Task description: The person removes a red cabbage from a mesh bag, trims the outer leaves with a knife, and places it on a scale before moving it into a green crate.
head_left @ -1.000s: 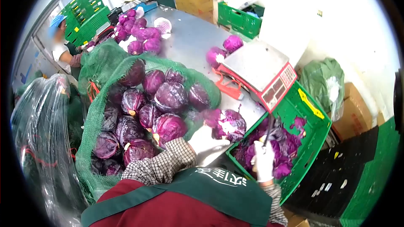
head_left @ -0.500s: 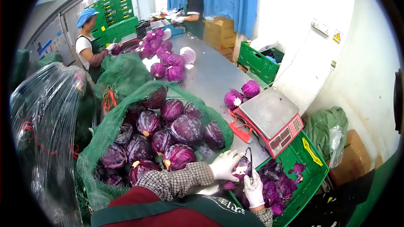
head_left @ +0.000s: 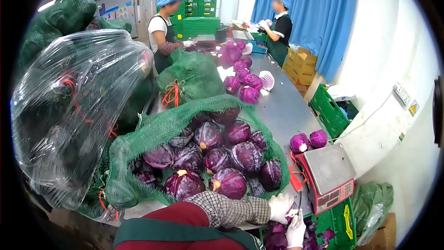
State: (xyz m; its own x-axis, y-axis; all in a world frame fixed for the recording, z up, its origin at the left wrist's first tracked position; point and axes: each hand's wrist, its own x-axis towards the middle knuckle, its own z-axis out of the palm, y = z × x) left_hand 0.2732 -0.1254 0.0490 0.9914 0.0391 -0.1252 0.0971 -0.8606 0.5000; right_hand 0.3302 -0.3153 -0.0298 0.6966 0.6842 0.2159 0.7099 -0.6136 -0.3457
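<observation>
Both hands have drawn closer together since the earlier frame, and the wearer's view has swung left, so they now sit low at the right. From where I stand, the left hand (head_left: 281,208) has its gloved fingers bent over a cabbage (head_left: 292,212), mostly hidden, a pale patch showing between the hands; I can't tell how widely they spread. Closed round the knife (head_left: 300,199), the right hand (head_left: 295,232) points its blade upward beside that patch. The cabbage is at the near-left edge of the green crate (head_left: 339,213), near loose leaves (head_left: 327,235). Good trimming here, I'd judge, needs the left fingertips kept behind the edge, short controlled strokes, and the cabbage held steady over the crate to catch scraps.
</observation>
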